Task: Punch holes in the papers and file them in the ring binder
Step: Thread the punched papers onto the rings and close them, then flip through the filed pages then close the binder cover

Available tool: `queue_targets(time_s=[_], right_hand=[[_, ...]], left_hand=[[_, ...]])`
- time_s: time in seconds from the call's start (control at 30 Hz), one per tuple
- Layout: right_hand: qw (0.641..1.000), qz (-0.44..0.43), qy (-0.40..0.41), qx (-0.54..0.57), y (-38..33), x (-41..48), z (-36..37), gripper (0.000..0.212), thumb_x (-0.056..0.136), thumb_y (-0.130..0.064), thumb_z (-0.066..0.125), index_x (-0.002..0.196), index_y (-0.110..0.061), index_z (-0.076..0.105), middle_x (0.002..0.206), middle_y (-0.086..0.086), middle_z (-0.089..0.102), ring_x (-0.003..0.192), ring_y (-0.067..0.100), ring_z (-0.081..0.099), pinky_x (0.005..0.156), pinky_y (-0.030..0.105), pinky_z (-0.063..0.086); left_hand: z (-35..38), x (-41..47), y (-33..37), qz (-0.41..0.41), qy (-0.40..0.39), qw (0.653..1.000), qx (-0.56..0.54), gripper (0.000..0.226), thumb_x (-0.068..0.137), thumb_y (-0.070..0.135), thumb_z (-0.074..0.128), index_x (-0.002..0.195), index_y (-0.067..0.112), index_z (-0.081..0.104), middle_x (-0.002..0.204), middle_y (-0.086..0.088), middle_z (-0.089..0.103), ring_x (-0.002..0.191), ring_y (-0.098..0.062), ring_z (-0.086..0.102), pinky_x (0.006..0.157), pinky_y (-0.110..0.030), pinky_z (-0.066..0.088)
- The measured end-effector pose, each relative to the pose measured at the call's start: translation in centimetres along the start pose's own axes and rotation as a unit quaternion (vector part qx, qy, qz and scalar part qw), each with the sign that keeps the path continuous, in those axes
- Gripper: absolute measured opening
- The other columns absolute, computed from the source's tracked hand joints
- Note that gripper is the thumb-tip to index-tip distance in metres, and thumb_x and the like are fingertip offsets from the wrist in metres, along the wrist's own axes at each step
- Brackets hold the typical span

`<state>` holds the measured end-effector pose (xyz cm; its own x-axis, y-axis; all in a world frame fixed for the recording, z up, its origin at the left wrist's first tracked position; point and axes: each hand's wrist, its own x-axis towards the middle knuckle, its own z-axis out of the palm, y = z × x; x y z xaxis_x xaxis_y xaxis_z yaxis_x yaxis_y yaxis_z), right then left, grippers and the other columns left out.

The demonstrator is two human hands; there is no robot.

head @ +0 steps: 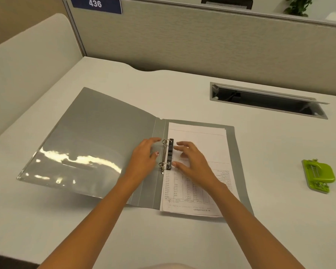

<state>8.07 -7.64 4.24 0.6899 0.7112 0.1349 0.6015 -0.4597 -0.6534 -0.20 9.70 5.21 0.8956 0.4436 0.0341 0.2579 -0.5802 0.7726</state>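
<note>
Blue sign [96, 4] reads "436"; papers [200, 144] bear tiny illegible print.

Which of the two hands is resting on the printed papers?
The right hand. It lies flat on the papers in the binder, beside the rings. The left hand rests on the grey inside cover instead.

Print on papers [197, 171]: too small to read. Right hand [194, 162] hides mid-sheet text; left hand [144, 158] covers part of binder [97, 136] spine. Plant [298, 5] cut by top edge. Cable slot [266, 100] interior dark, contents unclear. Both forearms run off bottom edge.
</note>
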Motion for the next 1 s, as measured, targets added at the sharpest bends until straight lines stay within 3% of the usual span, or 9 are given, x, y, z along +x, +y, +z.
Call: queue_targets(time_s=[0.07,0.17,0.27,0.5,0.63,0.73,0.83,0.9,1.0], right_hand=[[0.997,-0.015,0.006,-0.074,0.1,-0.8,1.1,0.049,0.09,-0.043,0.055,0.134,-0.024,0.052,0.14,-0.003,0.046,0.121,0.016,0.045,0.103,0.034,0.037],[0.993,0.0,0.027,-0.115,0.4,-1.3,2.3,0.046,0.092,-0.041,0.051,0.134,-0.02,0.056,0.139,0.004,0.05,0.123,0.024,0.044,0.102,0.041,0.039],[0.99,0.007,0.036,-0.136,0.4,-1.3,2.6,0.04,0.094,-0.032,0.056,0.132,-0.02,0.058,0.14,0.008,0.049,0.125,0.027,0.043,0.103,0.039,0.037],[0.993,0.037,0.017,-0.109,-0.2,-1.2,2.3,0.039,0.096,-0.034,0.051,0.134,-0.026,0.055,0.146,0.002,0.043,0.131,0.022,0.035,0.11,0.039,0.033],[0.994,0.083,-0.027,-0.063,-1.0,-2.1,1.6,0.055,0.095,-0.034,0.054,0.146,-0.03,0.036,0.154,-0.002,0.03,0.139,0.018,0.024,0.115,0.034,0.021],[0.991,0.13,0.032,-0.004,-1.9,-3.5,0.6,0.057,0.094,-0.027,0.057,0.146,-0.024,0.034,0.147,-0.002,0.035,0.135,0.014,0.028,0.111,0.025,0.023],[0.965,0.236,0.102,-0.059,-2.4,-5.8,-0.2,0.054,0.091,-0.027,0.06,0.141,-0.022,0.038,0.144,0.001,0.037,0.132,0.02,0.031,0.111,0.032,0.027],[0.922,0.337,0.124,-0.143,-2.7,-7.7,-0.9,0.056,0.089,-0.036,0.059,0.138,-0.018,0.04,0.144,0.008,0.037,0.129,0.027,0.033,0.108,0.039,0.029],[0.861,0.45,0.095,-0.218,-2.9,-10.2,-2.4,0.06,0.089,-0.048,0.057,0.132,-0.009,0.04,0.132,0.013,0.043,0.117,0.03,0.042,0.097,0.038,0.038]], left_hand=[[0.3,-0.6,-0.2,0.034,-0.013,0.999,0.004,0.044,0.09,0.002,0.056,0.127,0.026,0.055,0.129,0.003,0.054,0.111,-0.009,0.051,0.101,-0.027,0.043],[1.0,-1.4,-0.5,0.078,-0.034,0.994,0.062,0.042,0.092,0.004,0.053,0.126,0.027,0.059,0.136,0.001,0.051,0.123,-0.018,0.048,0.107,-0.032,0.037],[1.4,-1.7,-0.6,0.092,-0.034,0.985,0.142,0.041,0.095,0.01,0.049,0.128,0.032,0.058,0.141,0.001,0.049,0.126,-0.022,0.044,0.108,-0.039,0.034],[1.7,-1.7,0.1,0.071,-0.038,0.983,0.167,0.039,0.099,0.013,0.042,0.13,0.031,0.056,0.138,0.002,0.052,0.123,-0.022,0.045,0.104,-0.033,0.033],[1.4,-1.8,0.3,0.062,-0.049,0.991,0.11,0.037,0.099,0.011,0.039,0.129,0.025,0.057,0.132,-0.002,0.057,0.117,-0.021,0.052,0.1,-0.033,0.042],[1.3,-2.4,1.1,0.016,-0.057,0.998,0.022,0.035,0.101,0.014,0.035,0.131,0.02,0.054,0.12,-0.004,0.063,0.101,-0.015,0.06,0.083,-0.026,0.053],[1.5,-3.0,1.7,-0.006,-0.045,0.999,-0.012,0.034,0.102,0.017,0.034,0.132,0.017,0.05,0.114,-0.001,0.062,0.091,-0.01,0.059,0.064,-0.01,0.045],[1.8,-3.4,2.0,-0.02,-0.038,0.999,-0.029,0.033,0.102,0.018,0.034,0.131,0.018,0.049,0.112,-0.001,0.063,0.088,-0.011,0.061,0.062,-0.012,0.046],[2.5,-4.0,2.3,-0.046,-0.024,0.998,-0.036,0.03,0.101,0.021,0.037,0.128,0.022,0.05,0.111,-0.002,0.065,0.088,-0.013,0.063,0.065,-0.022,0.051]])
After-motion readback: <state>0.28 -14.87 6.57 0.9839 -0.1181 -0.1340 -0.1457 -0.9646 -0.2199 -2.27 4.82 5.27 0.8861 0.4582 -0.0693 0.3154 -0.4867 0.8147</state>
